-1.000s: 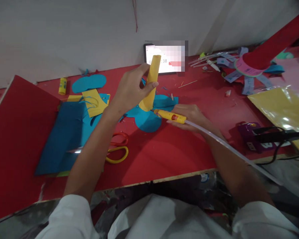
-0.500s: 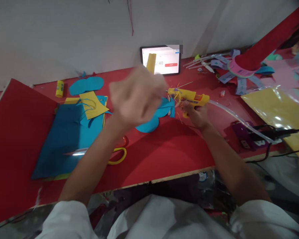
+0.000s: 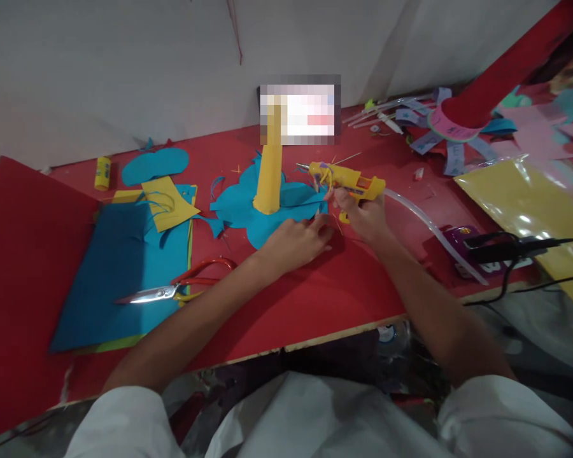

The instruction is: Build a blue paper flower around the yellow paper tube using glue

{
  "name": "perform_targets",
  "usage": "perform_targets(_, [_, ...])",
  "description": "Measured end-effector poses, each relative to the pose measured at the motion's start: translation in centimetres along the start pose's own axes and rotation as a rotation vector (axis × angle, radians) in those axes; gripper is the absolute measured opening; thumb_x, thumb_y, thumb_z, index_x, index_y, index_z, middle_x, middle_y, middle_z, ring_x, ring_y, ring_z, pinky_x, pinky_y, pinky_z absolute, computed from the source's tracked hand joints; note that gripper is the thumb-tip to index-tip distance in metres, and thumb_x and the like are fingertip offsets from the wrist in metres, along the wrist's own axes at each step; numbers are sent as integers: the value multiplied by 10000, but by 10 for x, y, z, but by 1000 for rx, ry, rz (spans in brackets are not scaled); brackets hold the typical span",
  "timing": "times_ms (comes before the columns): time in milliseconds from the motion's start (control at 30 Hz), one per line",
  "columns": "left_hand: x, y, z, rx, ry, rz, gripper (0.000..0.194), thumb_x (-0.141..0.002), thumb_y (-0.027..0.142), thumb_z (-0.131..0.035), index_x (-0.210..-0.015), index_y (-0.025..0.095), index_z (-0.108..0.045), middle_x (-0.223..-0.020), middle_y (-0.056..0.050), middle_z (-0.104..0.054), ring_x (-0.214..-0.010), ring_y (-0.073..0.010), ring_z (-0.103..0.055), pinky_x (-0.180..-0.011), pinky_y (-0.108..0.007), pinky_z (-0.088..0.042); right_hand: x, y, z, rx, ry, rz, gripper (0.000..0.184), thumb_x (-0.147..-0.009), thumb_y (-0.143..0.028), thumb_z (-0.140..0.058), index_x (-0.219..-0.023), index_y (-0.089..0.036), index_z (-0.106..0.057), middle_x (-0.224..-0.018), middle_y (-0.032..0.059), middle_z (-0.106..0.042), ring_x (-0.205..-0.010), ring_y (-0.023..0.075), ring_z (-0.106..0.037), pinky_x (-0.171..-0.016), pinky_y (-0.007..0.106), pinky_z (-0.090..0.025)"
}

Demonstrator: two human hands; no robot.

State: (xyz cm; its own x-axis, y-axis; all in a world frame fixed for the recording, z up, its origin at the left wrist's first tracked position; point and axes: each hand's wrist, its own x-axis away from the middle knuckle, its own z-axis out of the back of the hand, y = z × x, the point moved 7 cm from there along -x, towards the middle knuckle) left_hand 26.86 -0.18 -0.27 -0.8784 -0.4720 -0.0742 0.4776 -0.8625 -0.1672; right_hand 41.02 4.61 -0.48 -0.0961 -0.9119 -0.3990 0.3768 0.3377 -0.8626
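Note:
My right hand (image 3: 365, 216) is wrapped round the handle of a yellow glue gun (image 3: 348, 179), its metal nozzle pointing left. My left hand (image 3: 298, 243) is closed, with curled fingers at the right end of a blue paper cutout (image 3: 233, 202) of rounded lobes; its fingertips seem to pinch that edge, partly hidden. From the middle of the cutout rises an upright yellow paper tube (image 3: 270, 175). The glue gun hangs just above the cutout's right end, close to my left fingers.
Red-and-yellow-handled scissors (image 3: 160, 292) lie on blue sheets (image 3: 114, 273) at left, near a yellow scrap (image 3: 169, 203) and a glue stick (image 3: 102, 173). A blurred screen (image 3: 310, 114) leans at the wall. A cable and purple box (image 3: 458, 245) are at right, beside yellow wrapped sheets (image 3: 530, 210).
My left hand has come down and right from in front of the tube to the cutout's right end, uncovering the tube and scissors. My right hand keeps hold of the glue gun.

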Motion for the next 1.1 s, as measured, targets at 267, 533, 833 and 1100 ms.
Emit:
perform_targets(267, [-4,-1,-8,-67,-57,52,512,-1135,381,-344,-1463,78,-592,-1474,-268,-601,-837,-241,-762,-556,-339,-429,0,-8,-5,11,-55,-14,523,-936,-720,-605,-736,-257,-744,-732,43,-746,-746,223,-744,-748,378,-635])
perform_targets(533, [-3,-1,-10,17,-24,42,500,-1121,453,-391,-1494,189,-594,-1471,-252,-604,-898,-257,-753,-590,-319,-454,1,0,-8,40,-81,-3,436,-966,-666,-598,-792,-300,-760,-790,51,-779,-840,264,-768,-857,444,-636])
perform_targets(833, [-5,2,-15,-15,-47,96,568,-1142,364,-287,-1544,47,-533,-1454,-315,-603,-880,-271,-770,-553,-340,-492,1,-1,-9,10,-74,-38,449,-934,-656,-621,-799,-255,-770,-781,37,-767,-783,220,-747,-825,392,-614])
perform_targets(1100, [-5,-6,-18,-36,-29,143,500,-1132,269,-302,-1518,90,-564,-1451,-270,-632,-737,-228,-757,-489,-340,-462,2,-1,-7,68,-63,-11,455,-966,-639,-586,-803,-257,-771,-839,62,-784,-843,245,-757,-896,441,-615])
